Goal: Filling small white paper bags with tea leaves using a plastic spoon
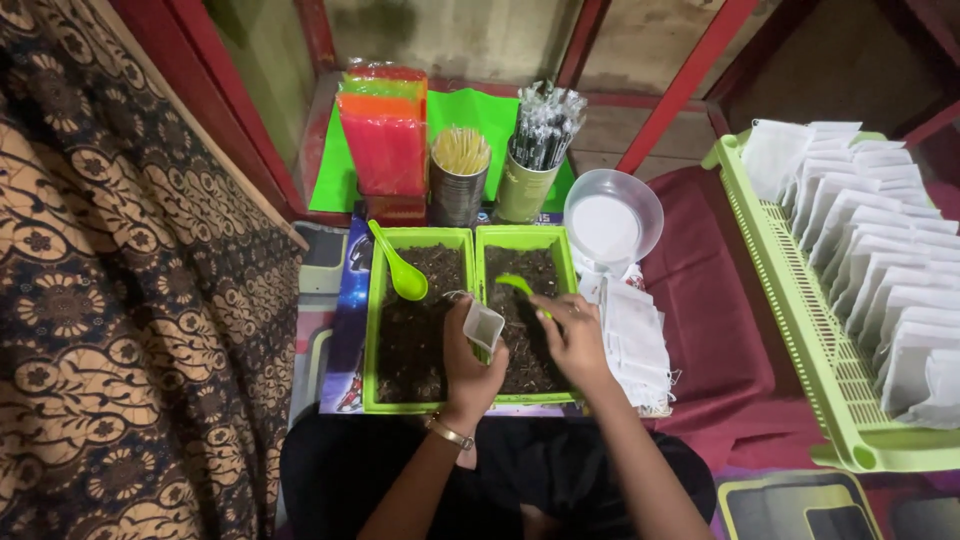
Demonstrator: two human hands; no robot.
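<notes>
- While patterned cloth [120, 300] hangs far left of the green trays [470, 238], a spare green spoon [400, 270] rests in the left tray's dark soil.
- Left hand [470, 365], fingers closed round a small white bag [483, 325], holds it mouth-up over the trays, seemingly to catch soil.
- Right hand [575, 340] grips a green scoop [520, 285] above the right tray.
- Right of the trays: stacked bags [635, 340], a white bowl [612, 220], a rack of bags [880, 270]; red cloth [710, 330] beneath.

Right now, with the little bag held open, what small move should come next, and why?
Probably tip the green spoon into the small white bag: the left hand holds it open over the dark mix, and the right hand has the spoon just beside its mouth.
</notes>
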